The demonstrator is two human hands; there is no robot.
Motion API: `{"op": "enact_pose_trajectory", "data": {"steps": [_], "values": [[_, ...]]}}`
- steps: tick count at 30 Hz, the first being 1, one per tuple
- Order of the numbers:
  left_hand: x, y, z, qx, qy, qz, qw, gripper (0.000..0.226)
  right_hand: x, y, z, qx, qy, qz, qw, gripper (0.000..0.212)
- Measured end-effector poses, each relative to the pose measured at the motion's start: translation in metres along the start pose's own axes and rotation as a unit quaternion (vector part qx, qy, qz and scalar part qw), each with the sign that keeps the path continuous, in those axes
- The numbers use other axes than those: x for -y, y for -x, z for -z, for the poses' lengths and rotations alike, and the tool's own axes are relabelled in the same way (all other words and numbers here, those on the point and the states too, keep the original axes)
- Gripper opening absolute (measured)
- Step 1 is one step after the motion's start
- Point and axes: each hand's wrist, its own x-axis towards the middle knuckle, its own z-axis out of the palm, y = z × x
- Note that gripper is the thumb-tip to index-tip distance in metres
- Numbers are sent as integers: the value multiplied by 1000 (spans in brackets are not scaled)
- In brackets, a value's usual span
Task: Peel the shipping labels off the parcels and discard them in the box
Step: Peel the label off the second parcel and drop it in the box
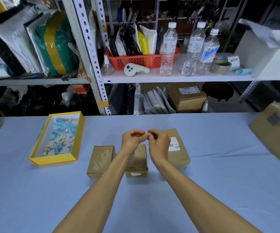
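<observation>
Where the forearms reach out over the blue counter [228, 165], the middle parcel [139, 161] lies directly beneath the raised hands. The left hand [132, 140] and right hand [159, 143] meet above it, fingers curled, together pinching what seems to be a small crumpled scrap of label [146, 132], though it is too small to be sure. The left parcel [100, 158] lies just beside the middle one. The right parcel [177, 158] carries a white shipping label [175, 145], partly behind the right hand. Farther left, well apart, the yellow box [55, 161] holds crumpled white and blue scraps.
</observation>
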Motion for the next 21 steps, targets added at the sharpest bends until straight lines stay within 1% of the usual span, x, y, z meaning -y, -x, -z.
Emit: {"op": "enact_pose_trajectory", "data": {"steps": [2, 5, 8, 12, 15, 17, 21], "values": [[-2, -2, -3, -5, -7, -11, 1000, 10, 4, -2, 5, 11, 9, 12, 1000, 18], [-6, -4, -7, 11, -27, -22, 999, 9, 10, -6, 18, 36, 17, 33, 999, 22], [-8, -4, -10, -1, -33, -27, 999, 8, 15, -9, 25, 44, 4, 44, 998, 27], [-10, -5, -11, -20, -49, -55, 997, 10, 18, -14, 30, 79, 12, 66, 995, 21], [-13, -8, -15, -34, -64, -58, 996, 13, 16, -17, 37, 73, -13, 42, 996, 17], [-14, -9, -20, -21, -63, -46, 997, 16, 15, -20, 41, 61, -24, 12, 998, 20], [-14, -9, -36, 48, -23, 2, 999, 21, 6, -24, 58, 47, 20, 21, 998, 12]]}}
